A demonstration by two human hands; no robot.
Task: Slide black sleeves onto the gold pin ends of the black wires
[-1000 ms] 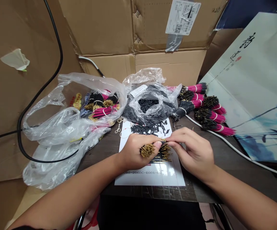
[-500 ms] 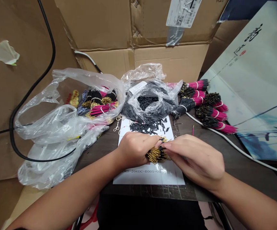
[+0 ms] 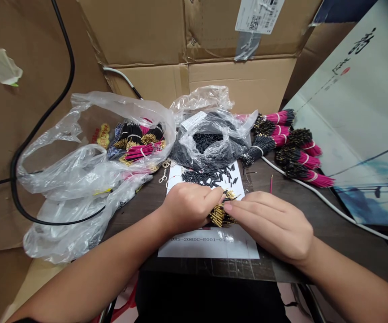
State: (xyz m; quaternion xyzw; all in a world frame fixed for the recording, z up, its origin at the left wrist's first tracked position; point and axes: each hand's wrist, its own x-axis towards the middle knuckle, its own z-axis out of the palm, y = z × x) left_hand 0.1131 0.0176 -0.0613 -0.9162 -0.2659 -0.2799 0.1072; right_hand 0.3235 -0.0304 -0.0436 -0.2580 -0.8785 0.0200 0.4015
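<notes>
My left hand (image 3: 192,204) is closed around a bundle of wires (image 3: 218,216) with gold-coloured metal pins at their ends. The pins face me, and most of the bundle is hidden by the hand. My right hand (image 3: 278,224) comes in from the right, its fingers pressed together and their tips at the pin ends; what they pinch, if anything, is hidden. Under both hands lies a white printed sheet (image 3: 207,249). Short black sleeves (image 3: 210,176) are scattered on its far part.
Behind the sheet sits a clear plastic bag (image 3: 210,143) full of black sleeves. Tied pink-and-black wire bundles (image 3: 306,159) lie at right beside a white cable (image 3: 335,213). A plastic bag (image 3: 69,188) with more bundles is at left. Cardboard (image 3: 241,85) walls the back.
The fingers of my right hand have shifted slightly at the pin ends and look straighter and closer together. My left hand keeps its grip on the bundle. The view has shifted a little.
</notes>
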